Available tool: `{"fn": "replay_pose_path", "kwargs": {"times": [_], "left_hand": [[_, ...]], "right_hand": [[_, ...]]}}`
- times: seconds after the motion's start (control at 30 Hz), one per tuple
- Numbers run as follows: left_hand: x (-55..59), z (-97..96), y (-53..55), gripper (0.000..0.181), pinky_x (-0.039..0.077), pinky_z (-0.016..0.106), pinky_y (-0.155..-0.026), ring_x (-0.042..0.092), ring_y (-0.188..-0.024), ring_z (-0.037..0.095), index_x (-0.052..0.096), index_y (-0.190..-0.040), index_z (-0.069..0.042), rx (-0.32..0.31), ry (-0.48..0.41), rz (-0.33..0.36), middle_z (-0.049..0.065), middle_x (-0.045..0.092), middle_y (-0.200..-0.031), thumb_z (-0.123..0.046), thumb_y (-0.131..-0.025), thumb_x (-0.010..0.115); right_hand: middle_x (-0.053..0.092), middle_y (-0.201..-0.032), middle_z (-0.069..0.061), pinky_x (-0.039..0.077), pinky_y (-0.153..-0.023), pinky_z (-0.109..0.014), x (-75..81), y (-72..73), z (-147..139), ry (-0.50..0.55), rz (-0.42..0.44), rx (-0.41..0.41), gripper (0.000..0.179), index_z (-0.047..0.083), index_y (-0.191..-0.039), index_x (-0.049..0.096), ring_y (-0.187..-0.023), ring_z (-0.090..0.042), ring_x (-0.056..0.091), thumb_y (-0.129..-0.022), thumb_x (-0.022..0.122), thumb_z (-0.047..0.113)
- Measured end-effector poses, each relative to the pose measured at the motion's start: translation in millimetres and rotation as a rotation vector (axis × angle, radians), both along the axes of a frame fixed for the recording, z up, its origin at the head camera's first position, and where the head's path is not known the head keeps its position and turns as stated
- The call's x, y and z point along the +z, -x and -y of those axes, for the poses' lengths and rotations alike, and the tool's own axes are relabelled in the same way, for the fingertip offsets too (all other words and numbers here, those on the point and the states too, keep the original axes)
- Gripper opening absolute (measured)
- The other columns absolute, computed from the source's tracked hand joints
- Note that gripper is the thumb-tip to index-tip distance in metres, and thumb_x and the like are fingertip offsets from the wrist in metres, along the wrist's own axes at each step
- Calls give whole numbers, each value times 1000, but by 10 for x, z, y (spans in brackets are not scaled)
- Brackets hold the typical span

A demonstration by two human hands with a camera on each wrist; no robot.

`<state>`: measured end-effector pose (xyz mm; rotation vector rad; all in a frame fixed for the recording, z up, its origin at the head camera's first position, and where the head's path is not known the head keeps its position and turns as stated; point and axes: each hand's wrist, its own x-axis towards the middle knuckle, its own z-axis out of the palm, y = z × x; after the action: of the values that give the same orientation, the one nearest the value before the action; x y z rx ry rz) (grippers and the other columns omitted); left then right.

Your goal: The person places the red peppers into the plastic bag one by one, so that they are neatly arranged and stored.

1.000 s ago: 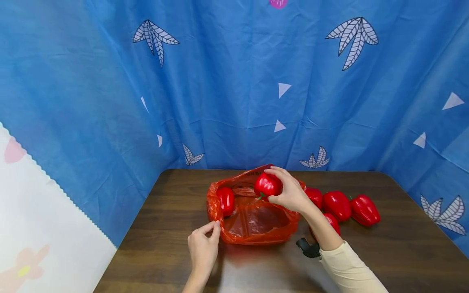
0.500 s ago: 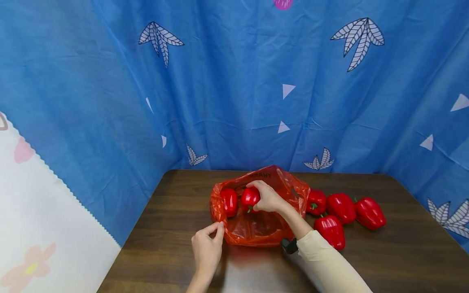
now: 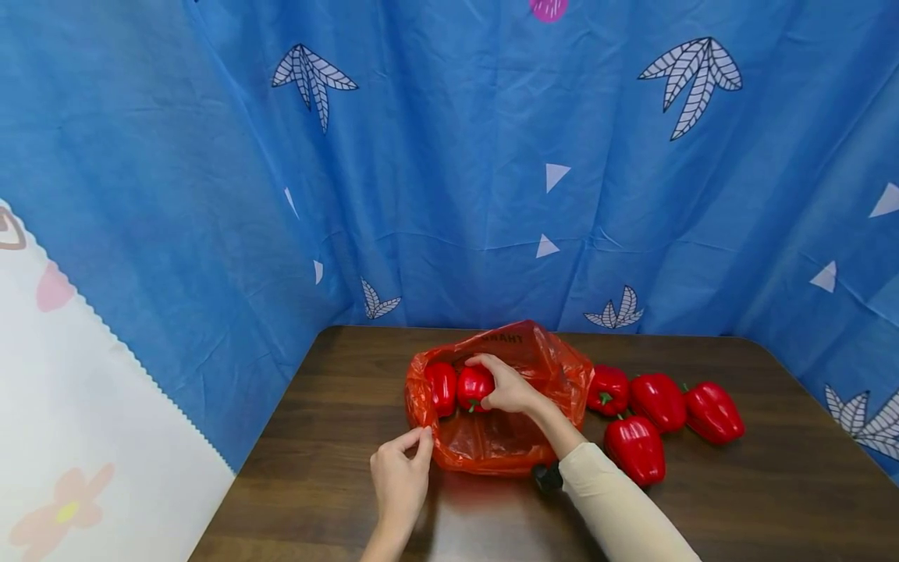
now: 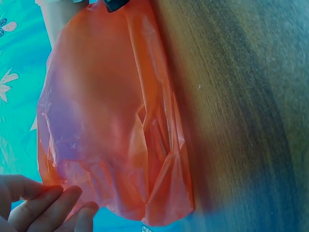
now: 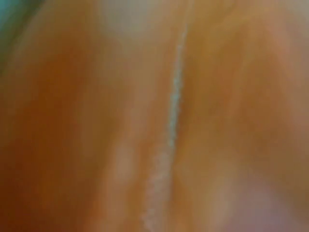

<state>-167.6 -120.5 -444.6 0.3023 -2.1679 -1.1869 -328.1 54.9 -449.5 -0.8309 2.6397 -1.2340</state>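
A red plastic bag (image 3: 492, 464) lies on the table with its mouth spread wide. My left hand (image 3: 402, 474) pinches the bag's near left rim between thumb and fingers; the left wrist view shows these fingers (image 4: 50, 203) at the bag's edge. Inside the bag, my right hand (image 3: 509, 388) grips a red bell pepper (image 3: 474, 388), its green stem facing me. Just left of it in the bag is another red bell pepper (image 3: 441, 389). Orange plastic, blurred and very near, fills the right wrist view, so the right fingers are hidden there.
Right of the bag, several red bell peppers (image 3: 635, 450) lie close together on the brown wooden table (image 3: 309, 460). A blue patterned curtain (image 3: 449, 156) hangs behind the table. A black wrist camera (image 3: 547, 477) sits by the bag's near right rim.
My right hand has carried the bell pepper left and down into the bag, beside the other one. The left hand keeps its pinch on the rim. The head view has shifted slightly.
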Motion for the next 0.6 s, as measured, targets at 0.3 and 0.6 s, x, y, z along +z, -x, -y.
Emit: {"fn": "replay_pose_path", "kwargs": {"times": [0.3,0.6], "left_hand": [[2,-9,-4,7,56,38,-66,74,-76,23,81,-81,-11,-4,-2,-12,5,77,-80,-10,-80,74],[-14,-8,-3,7,55,37,-64,74,-75,22,81,-80,-13,-5,2,-19,4,77,-80,-10,-80,75]], "right_hand": [[32,-157,-17,38,-107,-58,-28,-60,-8,38,19,-44,80,9,-142,47,-139,-39,38,-67,71,-7],[20,-162,-13,54,-87,-47,204,-298,-82,59,-42,-3,81,11,-146,42,-140,-38,36,-72,69,-7]]}}
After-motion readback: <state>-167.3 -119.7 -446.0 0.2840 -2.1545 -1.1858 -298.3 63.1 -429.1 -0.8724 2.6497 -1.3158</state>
